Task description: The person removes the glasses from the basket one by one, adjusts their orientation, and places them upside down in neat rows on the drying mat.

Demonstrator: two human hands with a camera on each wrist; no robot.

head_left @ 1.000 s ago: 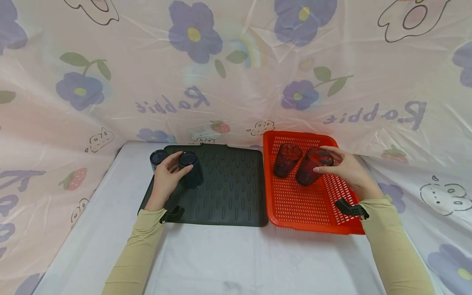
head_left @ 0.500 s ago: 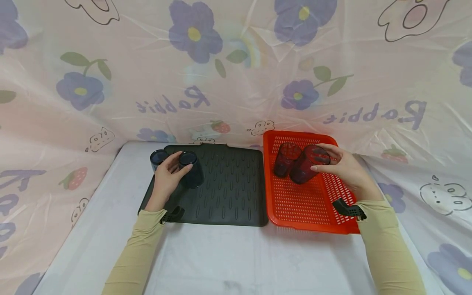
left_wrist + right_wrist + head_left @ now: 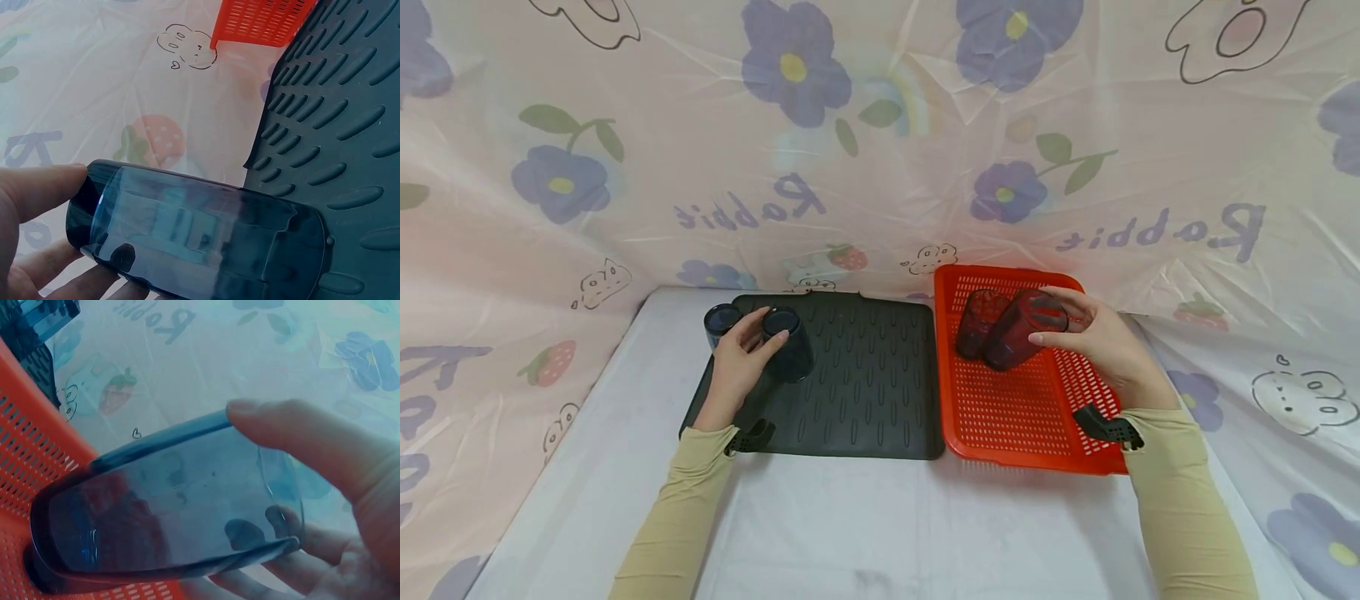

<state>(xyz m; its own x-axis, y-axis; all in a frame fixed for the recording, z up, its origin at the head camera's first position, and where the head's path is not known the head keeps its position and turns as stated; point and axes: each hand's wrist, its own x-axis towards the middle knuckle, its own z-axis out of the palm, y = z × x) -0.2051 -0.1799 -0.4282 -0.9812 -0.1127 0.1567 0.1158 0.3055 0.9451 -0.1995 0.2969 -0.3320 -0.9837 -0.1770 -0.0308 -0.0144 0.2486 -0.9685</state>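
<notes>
A dark blue drinking glass (image 3: 792,354) stands on the dark ribbed drying mat (image 3: 865,400); my left hand (image 3: 736,367) grips its upper end between thumb and fingers. The left wrist view shows the thick dark end of this glass (image 3: 187,231) beside the thumb. Over the red basket (image 3: 1000,421), my right hand (image 3: 1097,346) holds a second tinted glass (image 3: 1018,337) by its rim. That glass leans with its base down to the left, overlapping another tilted glass (image 3: 976,321) in the basket.
One more blue glass (image 3: 721,318) stands at the mat's back left corner, partly behind the left hand. Mat and basket sit side by side on the white-covered table (image 3: 820,525). A patterned plastic curtain (image 3: 880,192) hangs close behind them.
My right hand has moved a little left and away from me, carrying its glass over towards the other glass in the basket. The left hand and its glass have stayed in place.
</notes>
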